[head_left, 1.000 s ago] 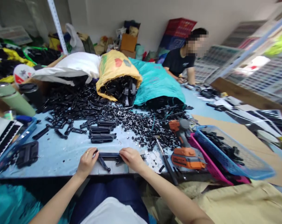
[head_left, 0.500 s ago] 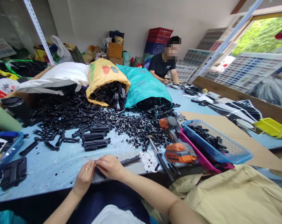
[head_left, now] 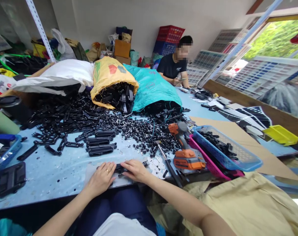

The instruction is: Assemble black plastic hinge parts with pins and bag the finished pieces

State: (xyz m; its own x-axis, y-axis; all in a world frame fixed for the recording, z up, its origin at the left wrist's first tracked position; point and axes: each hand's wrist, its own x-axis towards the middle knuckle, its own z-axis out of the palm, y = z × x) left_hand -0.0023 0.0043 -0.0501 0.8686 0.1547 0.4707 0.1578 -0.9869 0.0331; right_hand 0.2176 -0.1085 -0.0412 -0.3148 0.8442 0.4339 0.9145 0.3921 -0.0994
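Observation:
My left hand (head_left: 101, 178) and my right hand (head_left: 135, 170) both rest at the near edge of the blue table (head_left: 65, 167). Between them lies a black plastic part (head_left: 119, 169), and the fingers of both hands are closed on its ends. A ring shows on my left hand. Just beyond the hands lie three stacked black plastic strips (head_left: 99, 142). A large heap of small black parts (head_left: 95, 121) spreads across the middle of the table.
An orange cordless drill (head_left: 185, 147) lies right of my hands, beside a blue basket (head_left: 227, 150) nested in a pink one. Yellow (head_left: 112, 80), teal and white sacks lie behind the heap. Another person (head_left: 175, 65) sits at the far end. A blue tray (head_left: 6, 154) stands left.
My hands have shifted slightly right along the table edge and now lie flatter, holding the black part between them. The camera has tipped a little.

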